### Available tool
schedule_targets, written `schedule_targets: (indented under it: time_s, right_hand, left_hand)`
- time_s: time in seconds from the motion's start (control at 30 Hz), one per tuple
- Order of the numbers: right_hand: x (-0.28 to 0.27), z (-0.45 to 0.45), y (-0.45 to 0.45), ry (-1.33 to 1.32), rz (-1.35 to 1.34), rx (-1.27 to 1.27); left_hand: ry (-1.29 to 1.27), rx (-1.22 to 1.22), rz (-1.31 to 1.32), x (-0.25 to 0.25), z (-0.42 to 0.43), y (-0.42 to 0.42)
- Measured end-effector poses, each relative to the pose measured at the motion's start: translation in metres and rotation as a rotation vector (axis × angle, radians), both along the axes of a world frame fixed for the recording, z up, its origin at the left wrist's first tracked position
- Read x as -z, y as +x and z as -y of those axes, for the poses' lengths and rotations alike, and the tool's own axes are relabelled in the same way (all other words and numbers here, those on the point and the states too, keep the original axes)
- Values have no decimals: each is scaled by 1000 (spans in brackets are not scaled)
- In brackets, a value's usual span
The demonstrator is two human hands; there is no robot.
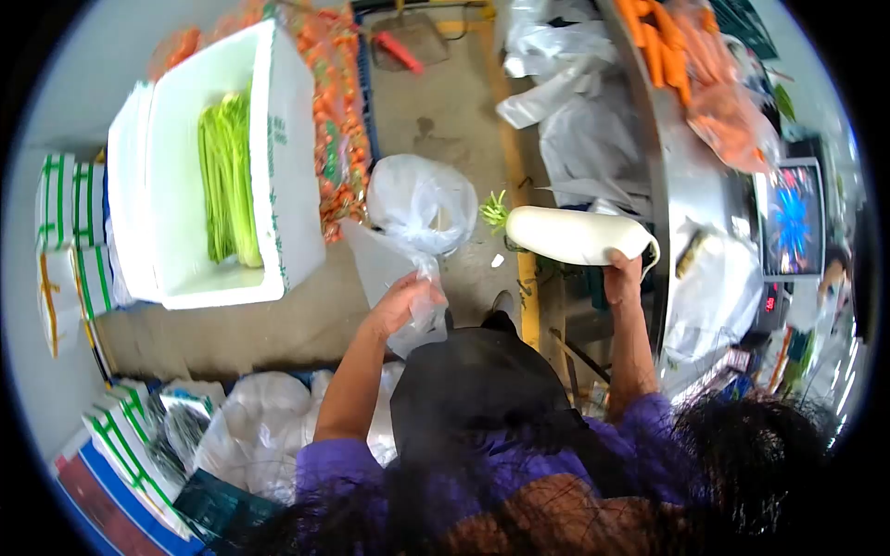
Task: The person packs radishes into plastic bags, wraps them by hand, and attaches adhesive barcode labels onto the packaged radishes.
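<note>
My right hand (623,276) grips a large white daikon radish (575,233) near its root end. The radish lies level in the air, its short green leaf stubs (494,210) pointing left. In my left hand (408,301) is the gathered edge of a thin clear plastic bag (382,264), the fingers closed on the film. Just beyond that hand sits a rounded, whitish plastic bag (422,202); what it holds cannot be made out.
A white foam box (295,157) with celery (227,181) stands at left, beside net bags of red-orange produce (338,120). At right, a metal counter (691,204) bears carrots (656,46), plastic bags and a screen (793,218). Wrapped goods (264,417) lie behind me.
</note>
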State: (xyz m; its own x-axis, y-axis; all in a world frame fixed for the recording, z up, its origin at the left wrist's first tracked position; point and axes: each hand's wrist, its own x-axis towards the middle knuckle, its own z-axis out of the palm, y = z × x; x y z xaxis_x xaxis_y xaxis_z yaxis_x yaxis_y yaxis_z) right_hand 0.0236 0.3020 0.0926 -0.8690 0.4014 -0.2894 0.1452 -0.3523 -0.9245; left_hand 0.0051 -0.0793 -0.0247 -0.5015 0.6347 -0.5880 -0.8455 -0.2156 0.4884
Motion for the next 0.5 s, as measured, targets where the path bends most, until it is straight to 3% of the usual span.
schedule_targets:
  time_s: [0.1,0.2,0.4,0.5]
  right_hand:
    - [-52,-23,60,-32,-106,153]
    - [-80,-39,127,-87,-142,291]
    - [-87,-25,221,-28,-184,354]
    - [-74,-22,249,-44,-162,253]
  left_hand:
    - [189,-147,36,-60,-44,-12]
    - [89,-63,73,-106,-86,-19]
    - [38,83,29,-195,-162,42]
    - [83,192,20,-231,-201,104]
